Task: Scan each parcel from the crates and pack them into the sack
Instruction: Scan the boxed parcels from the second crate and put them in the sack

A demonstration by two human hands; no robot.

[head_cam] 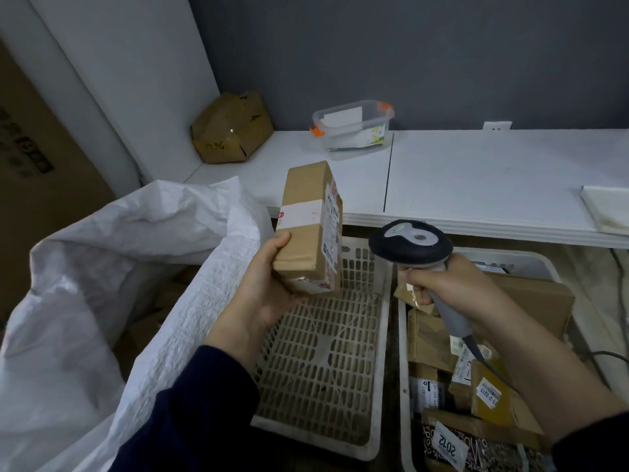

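The small cardboard parcel (311,226) is a stiff, taped box. Since the left hand (269,287) carries it upright by its lower end alone, it is probably light. The glossy tape bands may be a little slick, so a hold across the bare cardboard near the bottom, as now, seems soundest and leaves the labelled side free. That hand is clamped on the parcel, thumb on the broad front face, with the fingers passing underneath mostly out of sight. The parcel stands in the air above the far end of the left crate (316,369), just right of the open mouth of the white woven sack (136,267). The right hand (452,287) is closed round the handle of the barcode scanner (410,245), whose head sits near the parcel's labelled right face without touching it. Beneath that hand the right crate (403,369) holds more parcels (493,396).
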